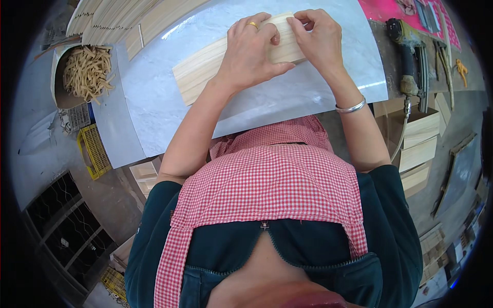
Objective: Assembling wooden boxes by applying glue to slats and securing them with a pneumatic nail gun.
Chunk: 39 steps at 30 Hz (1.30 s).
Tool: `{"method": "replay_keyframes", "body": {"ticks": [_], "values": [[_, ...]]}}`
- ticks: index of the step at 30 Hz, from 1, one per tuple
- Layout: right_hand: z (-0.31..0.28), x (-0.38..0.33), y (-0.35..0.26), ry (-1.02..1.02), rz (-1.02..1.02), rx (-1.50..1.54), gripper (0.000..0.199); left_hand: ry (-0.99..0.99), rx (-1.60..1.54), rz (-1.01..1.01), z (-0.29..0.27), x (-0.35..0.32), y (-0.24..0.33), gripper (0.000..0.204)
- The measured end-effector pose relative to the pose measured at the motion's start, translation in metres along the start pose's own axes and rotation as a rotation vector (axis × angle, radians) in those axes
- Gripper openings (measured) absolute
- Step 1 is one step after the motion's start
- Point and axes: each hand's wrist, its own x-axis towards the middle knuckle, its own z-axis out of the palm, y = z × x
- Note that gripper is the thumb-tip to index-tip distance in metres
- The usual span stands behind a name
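A pale wooden board (203,66) with straight grain lies at a slant on the grey-white tabletop (154,97). My left hand (250,51) rests across its middle, thumb stretched out to the right and fingers apart, the index finger bent. A gold ring is on one finger. At the board's right end, my right hand (319,41) is closed in a pinch, thumb and fingertips at the far corner. Whether anything small is also between those fingertips is hidden. A silver bangle (351,106) circles my right wrist.
Stacked thin wooden slats (115,23) lie at the back left, beside a box of curled wooden strips (87,72). A yellow crate (94,151) stands below. To the right lie an air nail gun (408,59) with its hose and a pink cloth (377,10); wooden boxes (418,146) stand lower.
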Motion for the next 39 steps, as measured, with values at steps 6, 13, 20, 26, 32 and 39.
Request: {"method": "replay_keyframes", "body": {"ticks": [6, 13, 20, 26, 32, 39], "values": [[0.007, -0.001, -0.003, 0.018, 0.134, -0.014, 0.012, 0.016, -0.067, 0.009, 0.003, 0.002, -0.003, 0.050], [0.010, -0.001, -0.005, 0.031, 0.181, 0.052, 0.012, 0.014, -0.105, 0.001, 0.003, 0.003, -0.005, 0.050], [0.010, -0.001, -0.003, 0.023, 0.188, 0.040, 0.012, 0.044, -0.129, 0.018, 0.008, 0.004, -0.007, 0.048], [0.010, 0.000, -0.002, -0.004, 0.152, -0.048, 0.015, 0.061, -0.129, 0.000, 0.010, 0.003, -0.006, 0.045], [0.026, 0.000, 0.019, 0.030, 0.051, -0.030, 0.017, 0.042, -0.147, 0.025, 0.007, 0.011, -0.003, 0.044], [-0.033, -0.023, 0.011, -0.066, -0.019, 0.031, 0.015, 0.023, -0.161, 0.057, 0.008, 0.012, -0.010, 0.044]]}}
